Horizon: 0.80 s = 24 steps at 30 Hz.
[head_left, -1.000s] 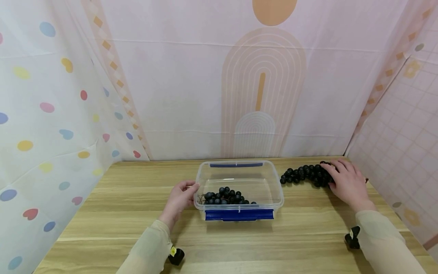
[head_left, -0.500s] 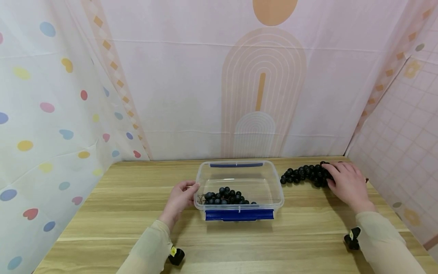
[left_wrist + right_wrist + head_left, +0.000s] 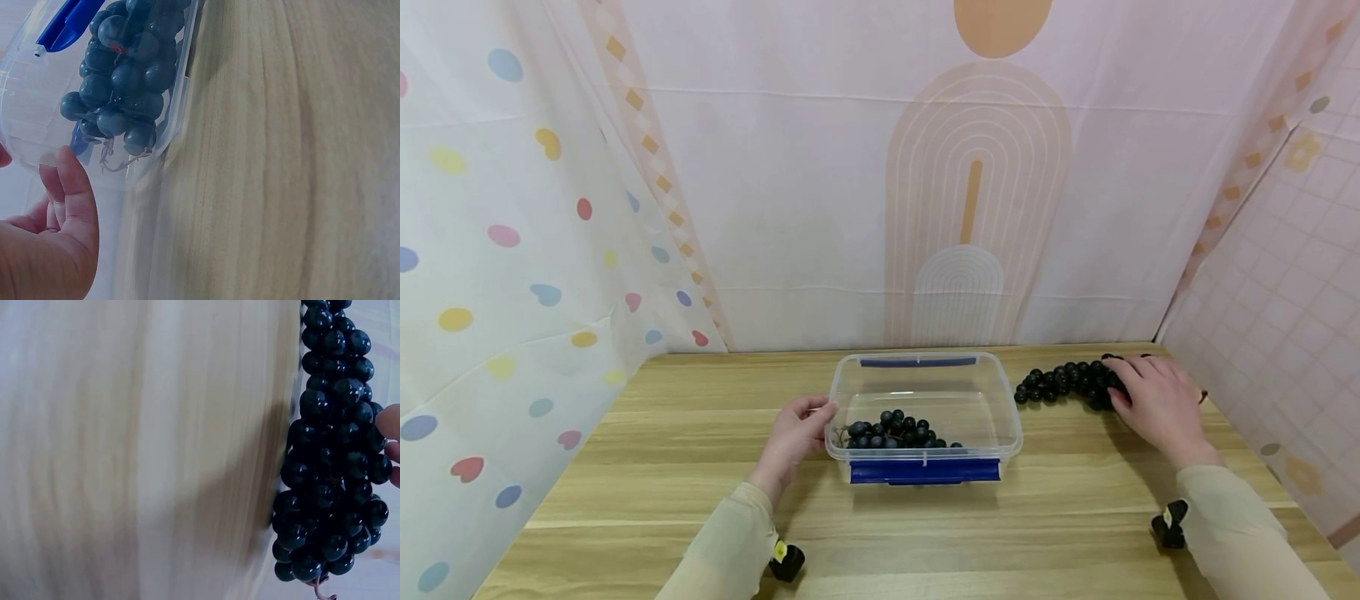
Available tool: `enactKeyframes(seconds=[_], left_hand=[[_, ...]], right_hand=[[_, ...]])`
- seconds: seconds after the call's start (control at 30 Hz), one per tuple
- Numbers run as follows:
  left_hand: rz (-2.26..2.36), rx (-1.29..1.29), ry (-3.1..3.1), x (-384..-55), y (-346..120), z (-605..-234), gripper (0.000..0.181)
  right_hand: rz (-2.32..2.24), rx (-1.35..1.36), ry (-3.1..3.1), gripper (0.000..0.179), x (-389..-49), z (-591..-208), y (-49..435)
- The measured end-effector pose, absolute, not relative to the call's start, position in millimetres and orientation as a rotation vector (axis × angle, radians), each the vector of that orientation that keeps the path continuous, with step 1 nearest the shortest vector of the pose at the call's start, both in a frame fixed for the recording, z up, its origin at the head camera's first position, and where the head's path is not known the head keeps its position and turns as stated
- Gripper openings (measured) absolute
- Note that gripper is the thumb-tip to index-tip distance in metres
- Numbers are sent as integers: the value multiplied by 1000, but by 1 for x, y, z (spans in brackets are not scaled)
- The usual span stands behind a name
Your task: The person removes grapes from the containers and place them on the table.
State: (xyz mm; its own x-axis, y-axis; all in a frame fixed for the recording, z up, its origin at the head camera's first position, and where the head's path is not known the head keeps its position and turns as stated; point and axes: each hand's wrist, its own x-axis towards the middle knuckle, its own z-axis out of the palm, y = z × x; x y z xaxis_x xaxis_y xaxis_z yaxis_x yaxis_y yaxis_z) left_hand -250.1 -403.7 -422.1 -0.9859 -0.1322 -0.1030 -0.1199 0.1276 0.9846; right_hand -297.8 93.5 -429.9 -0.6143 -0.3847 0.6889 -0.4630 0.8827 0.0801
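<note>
A clear plastic container [image 3: 925, 421] with blue latches stands lidless mid-table. One bunch of dark grapes [image 3: 895, 429] lies inside, along its near wall; the left wrist view shows these grapes through the clear side. My left hand [image 3: 797, 429] holds the container's left rim between thumb and fingers, its fingers [image 3: 75, 187] against the outer wall. A longer bunch of black grapes [image 3: 1071, 383] lies on the table at the right. Over its right end rests my right hand [image 3: 1157, 408], fingers loosely bent; in the right wrist view fingertips [image 3: 390, 422] touch the grapes.
The wooden table [image 3: 880, 542] ends at a pale printed curtain [image 3: 805, 217] behind. A dotted curtain [image 3: 542, 333] borders the left side and a checked one [image 3: 1285, 317] the right. The long bunch lies near the table's back right corner.
My right hand has shifted slightly left over the long bunch, its fingers bending more and its thumb drawing in. The left hand, the container and the grapes keep their places.
</note>
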Motion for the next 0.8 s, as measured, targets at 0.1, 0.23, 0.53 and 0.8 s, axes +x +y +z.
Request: enactKeyframes(seconds=[0.1,0.23,0.53,0.8], left_hand=[[-2053,253,-2352,-248,-404,-421,38],[-2055,247,-2353,-248,-404,-420,39],[-2053,236,-2357,-249,-403,-421,40],[-2050,241,-2363,-249,-404,-420,42]], right_hand=[[151,617,-2291,48,-298,-428,90],[164,628,-2288,47,-298,-427,85],[173,657,-2263,44,-298,-424,74],[186,698,-2235,42,-298,-421,64]])
